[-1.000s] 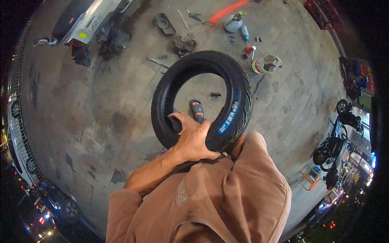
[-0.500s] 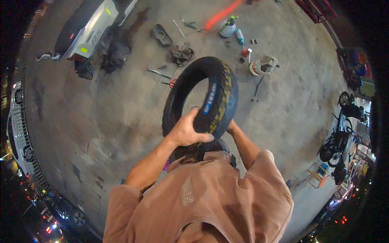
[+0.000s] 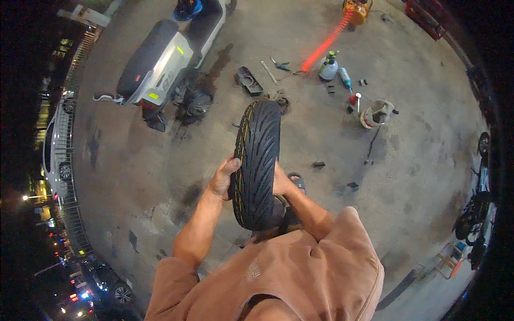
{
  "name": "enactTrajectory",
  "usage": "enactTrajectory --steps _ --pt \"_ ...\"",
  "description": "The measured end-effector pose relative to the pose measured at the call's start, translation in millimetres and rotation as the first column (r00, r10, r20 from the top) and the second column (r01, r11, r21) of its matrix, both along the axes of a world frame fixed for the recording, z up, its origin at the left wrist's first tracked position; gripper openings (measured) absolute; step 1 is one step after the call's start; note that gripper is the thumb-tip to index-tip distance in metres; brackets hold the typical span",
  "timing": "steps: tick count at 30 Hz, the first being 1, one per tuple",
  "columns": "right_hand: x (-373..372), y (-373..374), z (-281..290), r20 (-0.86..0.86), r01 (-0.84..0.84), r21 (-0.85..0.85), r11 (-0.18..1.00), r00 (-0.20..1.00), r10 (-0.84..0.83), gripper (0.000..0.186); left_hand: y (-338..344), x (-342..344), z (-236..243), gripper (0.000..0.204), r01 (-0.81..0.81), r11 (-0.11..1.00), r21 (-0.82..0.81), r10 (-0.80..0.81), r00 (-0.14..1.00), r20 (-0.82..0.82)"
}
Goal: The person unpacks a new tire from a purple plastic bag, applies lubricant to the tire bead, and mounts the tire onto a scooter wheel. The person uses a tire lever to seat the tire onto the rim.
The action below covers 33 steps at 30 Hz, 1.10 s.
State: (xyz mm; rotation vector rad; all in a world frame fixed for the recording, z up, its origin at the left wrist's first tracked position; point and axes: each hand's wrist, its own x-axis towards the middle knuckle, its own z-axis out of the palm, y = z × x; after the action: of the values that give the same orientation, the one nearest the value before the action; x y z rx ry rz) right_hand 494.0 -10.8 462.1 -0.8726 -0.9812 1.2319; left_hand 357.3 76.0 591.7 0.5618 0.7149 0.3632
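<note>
A black tyre [image 3: 258, 166] stands upright in front of my body, its grooved tread turned up toward me and thin yellow lines running along the left part of the tread. My left hand [image 3: 223, 179] grips its left side, with the thumb against the tread edge and the other fingers out of sight behind the sidewall. On the opposite side, my right hand [image 3: 279, 179] is pressed to the tyre, and its fingertips are mostly hidden by it. The tyre's centre opening does not show from this angle.
Ahead on the concrete lie a black tray-like part [image 3: 249, 81], a crumpled rag [image 3: 277, 99], a spray bottle [image 3: 328, 68] and a bucket [image 3: 373, 115]. A red coiled hose [image 3: 327, 44] runs to an orange machine [image 3: 357, 9]. At the left stands a scooter [image 3: 163, 67].
The tyre has turned from showing its open centre to showing its tread. Both hands have shifted to opposite sides of it. The whole view has swung, moving the floor items rightward.
</note>
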Motion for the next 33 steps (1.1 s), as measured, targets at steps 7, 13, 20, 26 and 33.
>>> enactTrajectory --steps 7,13,20,26,33 --pt "-12.6 35.7 16.9 -0.23 0.311 -0.043 0.949 0.922 -0.312 0.107 -4.3 -2.8 21.5 0.074 0.006 0.992 0.122 -0.004 1.0 -0.013" --pt "-29.3 60.1 35.1 -0.697 0.215 -0.207 0.955 0.652 -0.298 0.092 -5.8 -3.1 21.9 0.073 -0.059 0.995 0.077 0.058 0.998 0.004" --pt "-12.3 59.5 42.3 -0.267 0.315 -0.125 0.941 0.903 -0.338 0.09 -6.1 -2.0 17.8 0.073 -0.125 0.988 0.087 0.133 0.987 -0.087" --pt "19.7 47.6 43.3 0.027 0.354 -0.011 0.935 0.935 -0.353 0.096 -4.5 12.4 11.2 0.071 -0.16 0.978 0.131 0.174 0.98 -0.101" --pt "121.5 -12.0 14.9 0.76 0.229 0.069 0.971 0.619 -0.199 0.093 -0.8 28.8 11.6 0.07 -0.19 0.978 0.09 0.195 0.979 -0.061"
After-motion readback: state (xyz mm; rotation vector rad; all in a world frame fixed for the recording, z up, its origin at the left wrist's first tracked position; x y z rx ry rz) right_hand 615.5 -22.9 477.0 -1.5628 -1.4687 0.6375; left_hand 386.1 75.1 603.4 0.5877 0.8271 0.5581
